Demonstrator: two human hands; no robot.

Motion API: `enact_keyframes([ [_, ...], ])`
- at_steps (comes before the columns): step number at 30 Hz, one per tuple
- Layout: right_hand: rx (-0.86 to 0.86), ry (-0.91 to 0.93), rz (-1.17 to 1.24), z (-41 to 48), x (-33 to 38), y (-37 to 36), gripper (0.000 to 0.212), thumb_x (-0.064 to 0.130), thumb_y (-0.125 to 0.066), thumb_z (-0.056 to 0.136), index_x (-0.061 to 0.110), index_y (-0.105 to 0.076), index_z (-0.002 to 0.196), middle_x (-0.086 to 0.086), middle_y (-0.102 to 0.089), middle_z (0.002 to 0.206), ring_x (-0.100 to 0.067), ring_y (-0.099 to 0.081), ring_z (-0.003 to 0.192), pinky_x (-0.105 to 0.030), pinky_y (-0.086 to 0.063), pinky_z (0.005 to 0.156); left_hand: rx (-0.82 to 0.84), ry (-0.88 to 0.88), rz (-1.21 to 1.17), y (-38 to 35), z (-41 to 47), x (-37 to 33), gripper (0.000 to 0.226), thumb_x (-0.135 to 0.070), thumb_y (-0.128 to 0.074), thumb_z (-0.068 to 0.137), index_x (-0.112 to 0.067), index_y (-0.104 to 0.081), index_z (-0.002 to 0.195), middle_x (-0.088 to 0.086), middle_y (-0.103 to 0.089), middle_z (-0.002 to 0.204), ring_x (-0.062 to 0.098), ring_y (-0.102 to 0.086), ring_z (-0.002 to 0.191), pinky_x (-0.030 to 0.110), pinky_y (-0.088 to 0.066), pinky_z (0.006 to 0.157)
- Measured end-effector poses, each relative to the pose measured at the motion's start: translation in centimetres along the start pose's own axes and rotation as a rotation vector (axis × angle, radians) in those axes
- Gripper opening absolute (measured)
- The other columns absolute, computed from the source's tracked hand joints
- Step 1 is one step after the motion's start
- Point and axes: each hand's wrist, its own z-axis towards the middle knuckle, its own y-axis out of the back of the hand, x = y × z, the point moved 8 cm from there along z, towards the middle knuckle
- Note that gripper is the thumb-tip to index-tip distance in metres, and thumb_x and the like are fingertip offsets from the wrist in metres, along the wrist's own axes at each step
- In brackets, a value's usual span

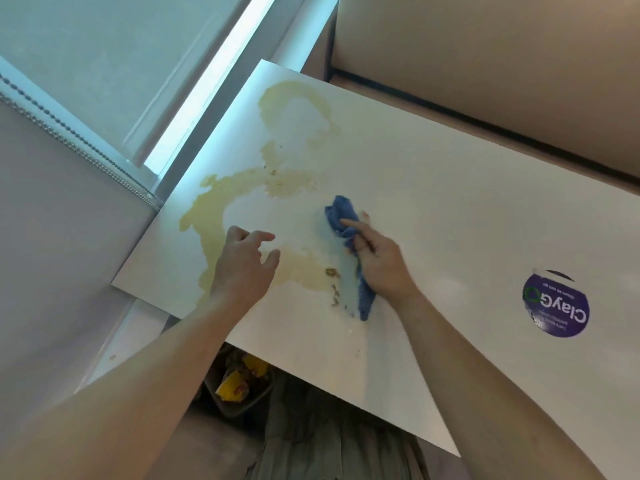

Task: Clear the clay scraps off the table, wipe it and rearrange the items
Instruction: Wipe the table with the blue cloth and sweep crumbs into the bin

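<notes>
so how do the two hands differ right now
The right hand grips the blue cloth, index finger stretched along it; the left hand holds nothing, fingers loosely spread. The left hand is over the yellowish smear, the right hand beside the clay crumbs. Both are bare, above the white table.

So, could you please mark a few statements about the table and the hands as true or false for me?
1. The right hand grips a blue cloth on the table. True.
2. The left hand holds a sponge. False: it holds nothing, and its fingers are relaxed.
3. The table has been wiped clean. False: a yellowish smear covers much of its left part.
4. A round purple sticker sits on the table to the right of both hands. True.
5. Small clay scraps lie beside the cloth. True.
</notes>
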Motion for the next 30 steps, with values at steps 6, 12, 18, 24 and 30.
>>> enact_keyframes([
  [6,-0.175,-0.069,-0.132,-6.8,-2.6,6.8,0.032,0.011,-0.05,0.106,0.025,-0.066,0.13,0.012,-0.07,0.105,0.003,-0.065,0.097,-0.003,-0.043,0.087,0.035,0.125,0.278,1.4,-0.4,4.4,0.058,-0.043,-0.05,0.103,-0.028,-0.036,0.157,0.012,-0.025,0.158,0.038,-0.029,0.142,0.05,-0.035,0.113],
  [12,-0.44,-0.065,-0.22,-12.1,-7.0,-0.3,0.042,0.006,-0.046,0.103,0.013,-0.058,0.142,-0.008,-0.045,0.156,-0.012,-0.035,0.146,-0.043,-0.037,0.119,0.163,0.25,0.427,0.2,-0.2,9.3,0.077,-0.062,-0.015,0.095,-0.028,-0.009,0.164,0.016,-0.008,0.17,0.045,-0.006,0.155,0.058,-0.018,0.121],
  [18,-0.414,0.048,-0.211,-8.4,-3.0,-10.2,0.046,0.004,-0.047,0.1,0.01,-0.054,0.145,-0.01,-0.045,0.155,-0.015,-0.032,0.147,-0.049,-0.035,0.119,0.216,0.272,0.354,0.9,-0.7,8.6,0.062,-0.047,-0.025,0.105,-0.03,-0.016,0.164,0.012,-0.006,0.172,0.05,-0.002,0.154,0.055,-0.014,0.124],
  [24,-0.204,0.108,0.077,-4.1,2.4,-15.5,0.042,0.008,-0.048,0.104,0.017,-0.057,0.144,-0.008,-0.055,0.149,-0.025,-0.054,0.135,-0.039,-0.045,0.111,0.291,0.264,0.337,1.7,-0.2,8.0,0.056,-0.037,-0.019,0.108,-0.028,-0.02,0.164,0.013,-0.002,0.172,0.05,-0.008,0.154,0.053,-0.007,0.126],
  [30,-0.449,0.163,0.028,-7.4,1.2,-6.5,0.037,0.011,-0.048,0.104,0.013,-0.059,0.14,-0.012,-0.067,0.131,-0.016,-0.067,0.114,-0.02,-0.051,0.101,0.324,0.257,0.315,2.5,-0.5,7.3,0.055,-0.029,-0.018,0.11,-0.026,-0.021,0.164,0.018,-0.002,0.171,0.046,-0.014,0.154,0.052,-0.005,0.125],
])
